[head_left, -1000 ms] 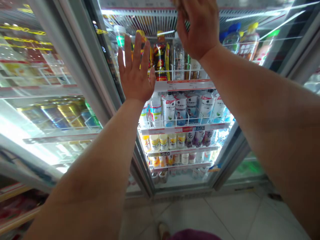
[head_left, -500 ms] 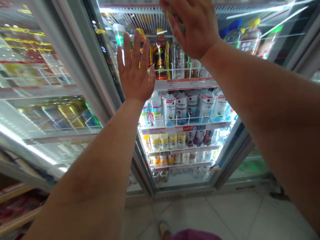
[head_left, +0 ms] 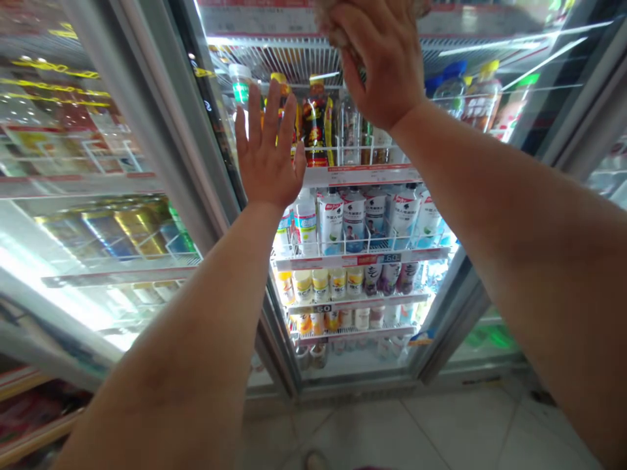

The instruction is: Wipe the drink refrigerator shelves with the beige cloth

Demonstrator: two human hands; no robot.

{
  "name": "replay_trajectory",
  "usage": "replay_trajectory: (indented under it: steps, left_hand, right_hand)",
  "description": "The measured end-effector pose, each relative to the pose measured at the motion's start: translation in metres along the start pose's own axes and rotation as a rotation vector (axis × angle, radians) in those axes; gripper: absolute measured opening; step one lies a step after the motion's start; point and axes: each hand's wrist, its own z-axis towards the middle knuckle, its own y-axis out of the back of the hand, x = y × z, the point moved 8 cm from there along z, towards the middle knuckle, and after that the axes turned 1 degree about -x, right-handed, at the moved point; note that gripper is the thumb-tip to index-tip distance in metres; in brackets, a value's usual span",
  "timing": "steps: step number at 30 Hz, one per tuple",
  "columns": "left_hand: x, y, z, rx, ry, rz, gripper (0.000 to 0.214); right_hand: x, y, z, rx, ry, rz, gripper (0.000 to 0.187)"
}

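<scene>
My left hand [head_left: 272,153] lies flat against the glass door [head_left: 362,362] of a drinks fridge, fingers spread, holding nothing. Higher up and to the right, my right hand [head_left: 385,72] presses a crumpled, brownish-grey cloth [head_left: 325,18] to the same glass. Most of the cloth is hidden under the palm and fingers. Behind the glass, near my left hand, are a dark bottle with a yellow cap [head_left: 315,124] and a clear bottle with a green label [head_left: 240,88]. White bottles [head_left: 331,222] line the shelf below.
A grey door frame [head_left: 161,111] runs along the left, with another fridge section of cans [head_left: 142,225] beyond it. More bottles [head_left: 482,91] stand at the upper right. Wooden-edged shelving [head_left: 42,434] is at the lower left. Light floor tiles [head_left: 372,431] lie below.
The view has tilted up slightly, so the shelves sit lower in the picture. My right hand and the cloth have shifted little on the glass; my left hand stays flat.
</scene>
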Motion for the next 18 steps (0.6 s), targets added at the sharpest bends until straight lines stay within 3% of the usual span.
replay_trajectory:
  steps: [3,5,7,12,18]
  left_hand:
    - [-0.006,0.009,-0.003,0.042,0.05,-0.094,0.067]
    - [-0.008,0.013,-0.004,0.039,0.068,-0.14,0.068]
    - [-0.009,0.014,-0.004,0.031,0.067,-0.138,0.07]
    - [-0.007,0.011,-0.003,0.015,0.026,-0.096,0.065]
    - [-0.007,0.01,-0.001,0.043,0.043,-0.043,0.068]
  right_hand:
    - [-0.042,-0.003,0.001,0.087,-0.54,-0.06,0.057]
    - [-0.057,0.0,-0.002,0.074,-0.742,-0.077,0.058]
    - [-0.055,0.0,0.001,0.048,-0.691,-0.057,0.059]
    - [-0.03,-0.001,0.002,0.031,-0.364,0.004,0.055]
    - [-0.031,0.001,0.002,-0.073,-0.362,0.073,0.042]
